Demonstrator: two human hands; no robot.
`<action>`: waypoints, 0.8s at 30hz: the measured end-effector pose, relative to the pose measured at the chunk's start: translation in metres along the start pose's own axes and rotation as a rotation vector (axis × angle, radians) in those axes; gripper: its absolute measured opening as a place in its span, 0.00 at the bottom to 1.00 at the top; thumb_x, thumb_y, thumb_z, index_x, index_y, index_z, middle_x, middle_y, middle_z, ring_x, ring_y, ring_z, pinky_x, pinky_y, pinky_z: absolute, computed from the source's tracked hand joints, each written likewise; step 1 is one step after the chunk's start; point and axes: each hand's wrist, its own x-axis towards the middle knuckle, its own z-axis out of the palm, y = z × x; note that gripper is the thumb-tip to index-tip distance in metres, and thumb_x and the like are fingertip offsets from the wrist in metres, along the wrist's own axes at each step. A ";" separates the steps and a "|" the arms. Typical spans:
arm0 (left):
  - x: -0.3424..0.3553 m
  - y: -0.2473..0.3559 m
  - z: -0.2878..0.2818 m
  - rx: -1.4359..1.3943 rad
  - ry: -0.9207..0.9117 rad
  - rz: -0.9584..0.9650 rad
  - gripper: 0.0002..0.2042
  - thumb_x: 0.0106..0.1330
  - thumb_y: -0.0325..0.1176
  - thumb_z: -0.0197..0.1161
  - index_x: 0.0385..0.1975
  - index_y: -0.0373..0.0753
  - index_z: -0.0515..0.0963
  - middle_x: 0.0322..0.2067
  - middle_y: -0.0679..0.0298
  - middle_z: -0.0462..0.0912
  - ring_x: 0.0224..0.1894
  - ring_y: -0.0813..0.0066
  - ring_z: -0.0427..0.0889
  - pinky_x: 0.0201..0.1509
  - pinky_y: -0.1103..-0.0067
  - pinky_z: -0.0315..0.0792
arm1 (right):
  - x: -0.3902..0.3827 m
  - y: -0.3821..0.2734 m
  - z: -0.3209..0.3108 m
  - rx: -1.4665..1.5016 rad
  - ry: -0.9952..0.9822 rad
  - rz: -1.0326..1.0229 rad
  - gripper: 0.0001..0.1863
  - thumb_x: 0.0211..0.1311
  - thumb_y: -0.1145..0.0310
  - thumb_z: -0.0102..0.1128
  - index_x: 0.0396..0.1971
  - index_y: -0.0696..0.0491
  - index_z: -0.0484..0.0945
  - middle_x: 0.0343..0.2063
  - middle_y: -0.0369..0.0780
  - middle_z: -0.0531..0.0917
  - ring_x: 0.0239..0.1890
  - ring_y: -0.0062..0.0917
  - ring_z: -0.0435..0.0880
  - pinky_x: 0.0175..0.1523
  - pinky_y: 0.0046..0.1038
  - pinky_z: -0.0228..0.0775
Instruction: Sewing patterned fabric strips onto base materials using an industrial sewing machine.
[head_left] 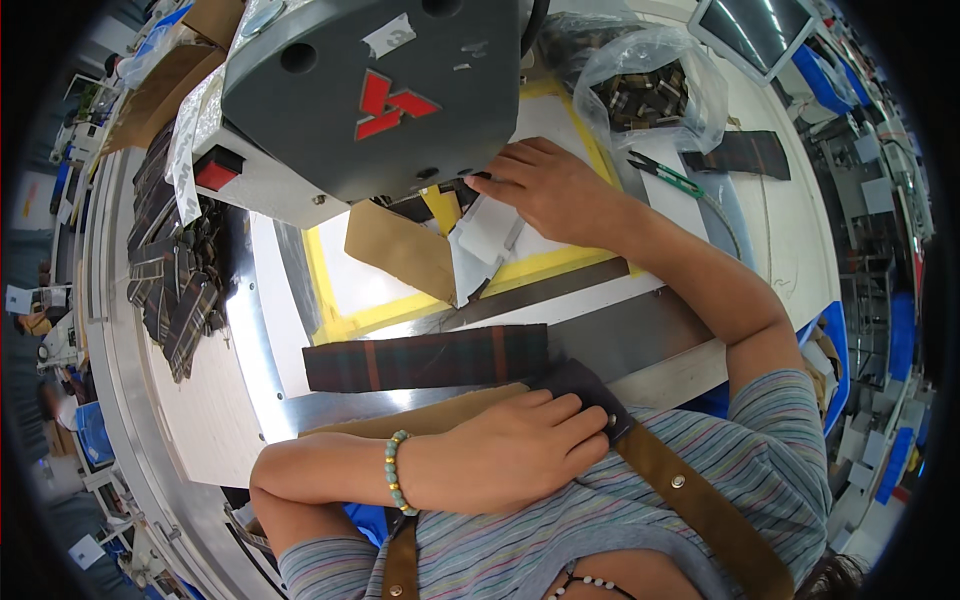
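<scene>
My right hand (555,195) reaches to the right side of a dark grey sewing machine head (370,110). Its fingers are stretched out, with fingertips against the machine's lower edge. Below the head, a brown cardboard piece (400,248) and a clear plate (487,232) stand on a white sheet edged with yellow tape (380,318). My left hand (510,450), a beaded bracelet at its wrist, is held before my chest with curled fingers beside a dark flap (580,388); its fingertips are hidden. Just beyond lies a dark plaid fabric strip (425,358).
Plaid strips (185,290) hang in a heap at the left. At the back right are a clear bag of small fabric pieces (650,95), green-handled snips (668,176), another plaid piece (745,155) and a screen (755,30). A red switch (217,168) sits on the machine's left.
</scene>
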 end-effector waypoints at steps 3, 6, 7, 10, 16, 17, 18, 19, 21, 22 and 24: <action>0.003 0.002 0.006 0.103 0.028 0.019 0.15 0.59 0.32 0.69 0.44 0.35 0.80 0.41 0.60 0.79 0.43 0.63 0.81 0.44 0.71 0.75 | 0.001 -0.001 0.000 0.013 -0.001 -0.002 0.23 0.68 0.73 0.59 0.63 0.55 0.84 0.65 0.40 0.83 0.67 0.34 0.81 0.71 0.40 0.73; 0.002 0.003 0.011 0.230 0.105 0.030 0.14 0.59 0.33 0.69 0.43 0.35 0.81 0.41 0.61 0.80 0.44 0.64 0.82 0.44 0.71 0.76 | 0.000 -0.001 0.000 0.001 0.012 -0.009 0.23 0.68 0.73 0.59 0.62 0.55 0.84 0.64 0.40 0.83 0.67 0.34 0.81 0.71 0.40 0.73; 0.001 0.002 0.010 0.229 0.105 0.030 0.14 0.59 0.33 0.69 0.43 0.35 0.81 0.41 0.61 0.80 0.44 0.64 0.82 0.44 0.71 0.76 | 0.000 -0.001 0.001 -0.001 0.025 -0.014 0.23 0.68 0.73 0.59 0.62 0.55 0.84 0.64 0.40 0.83 0.67 0.35 0.81 0.71 0.40 0.73; -0.008 -0.009 -0.005 0.139 -0.022 -0.045 0.13 0.63 0.36 0.70 0.43 0.35 0.81 0.42 0.59 0.82 0.45 0.60 0.84 0.46 0.68 0.78 | 0.001 -0.002 0.001 0.010 0.024 -0.008 0.22 0.68 0.74 0.59 0.62 0.55 0.85 0.64 0.41 0.84 0.67 0.35 0.81 0.71 0.40 0.73; -0.036 -0.046 -0.059 0.538 0.044 -0.656 0.14 0.66 0.36 0.74 0.45 0.35 0.84 0.41 0.54 0.86 0.46 0.52 0.85 0.51 0.62 0.79 | -0.002 -0.002 0.000 0.016 0.040 -0.014 0.26 0.64 0.75 0.64 0.63 0.54 0.84 0.57 0.40 0.85 0.62 0.37 0.84 0.69 0.42 0.76; -0.041 -0.056 -0.059 0.690 0.104 -0.724 0.13 0.64 0.33 0.74 0.44 0.35 0.84 0.42 0.55 0.87 0.47 0.53 0.85 0.51 0.62 0.79 | -0.002 -0.002 -0.001 0.015 0.039 -0.012 0.26 0.64 0.75 0.64 0.63 0.54 0.84 0.57 0.40 0.85 0.62 0.37 0.84 0.69 0.42 0.76; -0.043 -0.066 -0.063 0.832 0.031 -0.817 0.11 0.65 0.32 0.73 0.44 0.35 0.85 0.43 0.56 0.86 0.48 0.54 0.85 0.52 0.62 0.79 | -0.002 -0.002 -0.003 0.010 0.032 -0.007 0.26 0.64 0.75 0.64 0.63 0.54 0.84 0.57 0.40 0.85 0.62 0.37 0.83 0.69 0.42 0.76; -0.046 -0.078 -0.062 0.829 0.030 -0.817 0.11 0.65 0.32 0.73 0.44 0.35 0.85 0.43 0.56 0.86 0.48 0.54 0.85 0.52 0.62 0.79 | -0.003 -0.003 -0.004 0.007 0.025 -0.005 0.26 0.64 0.75 0.64 0.63 0.54 0.84 0.58 0.40 0.85 0.63 0.37 0.83 0.70 0.42 0.75; -0.055 -0.101 -0.056 1.035 0.384 -0.719 0.13 0.69 0.33 0.71 0.48 0.34 0.86 0.45 0.55 0.86 0.49 0.54 0.85 0.52 0.65 0.79 | 0.001 -0.005 -0.004 0.013 0.021 -0.015 0.26 0.64 0.75 0.64 0.63 0.54 0.84 0.58 0.40 0.85 0.63 0.37 0.83 0.70 0.42 0.75; -0.057 -0.112 -0.052 1.034 0.388 -0.725 0.13 0.69 0.33 0.71 0.48 0.34 0.86 0.45 0.55 0.86 0.49 0.54 0.85 0.52 0.65 0.79 | 0.002 -0.005 -0.005 0.012 0.014 -0.016 0.26 0.64 0.75 0.64 0.63 0.54 0.84 0.59 0.41 0.84 0.63 0.37 0.83 0.71 0.42 0.75; -0.061 -0.129 -0.047 1.001 0.403 -0.741 0.16 0.72 0.35 0.70 0.53 0.31 0.85 0.45 0.53 0.86 0.52 0.53 0.85 0.55 0.65 0.80 | 0.003 -0.008 -0.005 0.021 0.007 -0.017 0.26 0.64 0.74 0.64 0.63 0.53 0.84 0.59 0.40 0.84 0.64 0.37 0.82 0.71 0.42 0.75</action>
